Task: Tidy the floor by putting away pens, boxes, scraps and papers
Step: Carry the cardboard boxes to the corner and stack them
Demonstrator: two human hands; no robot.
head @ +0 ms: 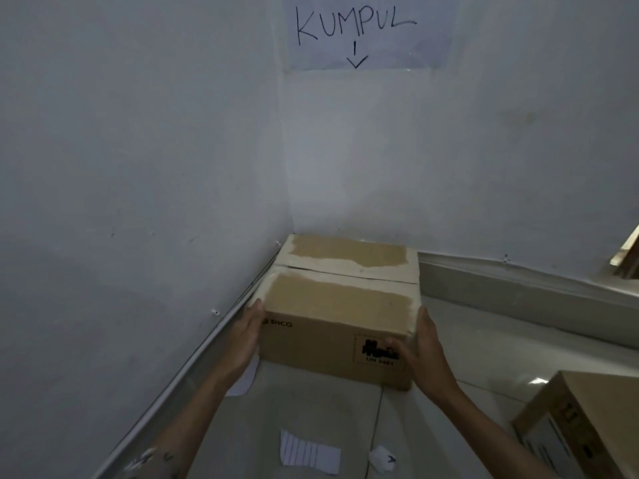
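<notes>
A brown cardboard box (339, 299) marked PICO sits in the corner of the room on the tiled floor, its flaps closed. My left hand (243, 337) presses flat against the box's left side, thumb up at the top edge. My right hand (427, 354) grips the front right corner, with the thumb laid across the front face over a black label. A lined paper scrap (307, 452) and a small crumpled white scrap (380, 458) lie on the floor in front of the box. Another white paper (245, 382) lies under my left wrist.
A paper sign (356, 32) reading KUMPUL with a downward arrow hangs on the wall above the corner. A second cardboard box (587, 420) stands at the bottom right. Walls close in on the left and behind. A wooden edge (627, 257) shows at far right.
</notes>
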